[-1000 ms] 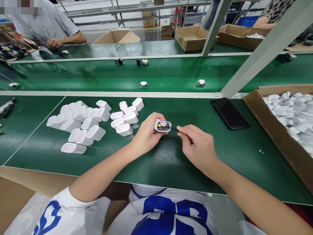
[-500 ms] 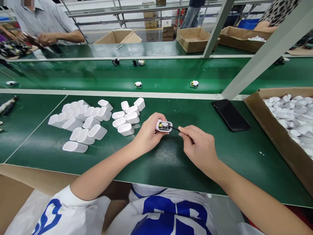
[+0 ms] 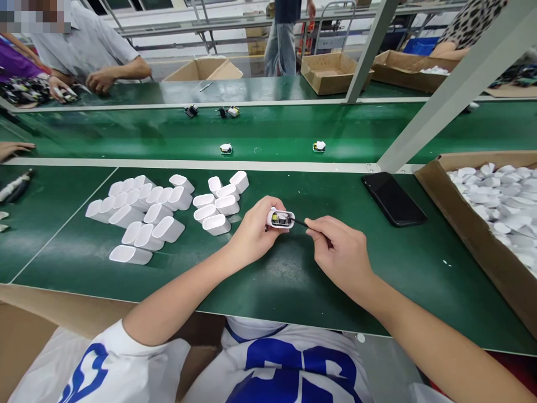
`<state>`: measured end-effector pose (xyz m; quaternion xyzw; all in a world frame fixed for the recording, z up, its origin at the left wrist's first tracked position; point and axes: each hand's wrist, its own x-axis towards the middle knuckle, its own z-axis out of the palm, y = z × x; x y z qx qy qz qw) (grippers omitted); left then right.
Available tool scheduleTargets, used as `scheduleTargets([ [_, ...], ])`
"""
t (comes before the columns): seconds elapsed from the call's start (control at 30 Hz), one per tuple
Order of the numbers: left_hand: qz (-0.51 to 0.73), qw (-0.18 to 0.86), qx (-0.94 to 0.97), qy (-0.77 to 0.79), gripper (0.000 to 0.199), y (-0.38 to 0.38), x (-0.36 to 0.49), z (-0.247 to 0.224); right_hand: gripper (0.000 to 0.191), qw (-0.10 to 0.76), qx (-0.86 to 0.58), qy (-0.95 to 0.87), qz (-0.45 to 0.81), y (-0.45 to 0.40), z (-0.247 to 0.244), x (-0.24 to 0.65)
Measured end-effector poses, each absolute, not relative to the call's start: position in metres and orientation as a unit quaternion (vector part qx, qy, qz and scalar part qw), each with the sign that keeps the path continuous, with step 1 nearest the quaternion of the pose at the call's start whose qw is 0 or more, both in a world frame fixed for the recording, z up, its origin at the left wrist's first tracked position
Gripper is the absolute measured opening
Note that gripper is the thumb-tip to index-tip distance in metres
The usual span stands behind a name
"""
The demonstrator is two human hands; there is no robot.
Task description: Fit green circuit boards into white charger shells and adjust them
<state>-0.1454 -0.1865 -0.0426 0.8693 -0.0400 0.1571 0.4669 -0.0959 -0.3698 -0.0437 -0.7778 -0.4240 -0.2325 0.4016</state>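
A white oval housing (image 3: 282, 219), its open end facing me and small electronic parts inside, is held in the fingers of my left hand (image 3: 258, 229). Pinched in my right hand (image 3: 339, 246) is a thin black tool (image 3: 299, 223), whose tip reaches the right end of the housing's opening. Left of my hands, several white housings stand in two groups on the green table (image 3: 268, 285): a larger group (image 3: 146, 237) and a smaller one (image 3: 216, 224).
A black phone (image 3: 394, 199) lies to the right, beside a cardboard box (image 3: 474, 235) of white pieces. Small circuit assemblies (image 3: 319, 146) sit on the green conveyor (image 3: 272, 131) behind a pale rail. A slanted metal post (image 3: 440, 89) rises at the right. People are across the line.
The small assemblies on the conveyor have shifted left. Another person's hand has appeared at the left edge, and the standing person behind has moved left. My hands have barely moved.
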Motion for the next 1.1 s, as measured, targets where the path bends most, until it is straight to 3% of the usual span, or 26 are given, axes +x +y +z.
scheduleTargets([
  [1.1, 0.151, 0.47, 0.869, -0.028, 0.022, -0.188, -0.1464, -0.0393, 0.022, 0.389, -0.788, -0.423, -0.222, -0.3705, -0.044, -0.0956],
])
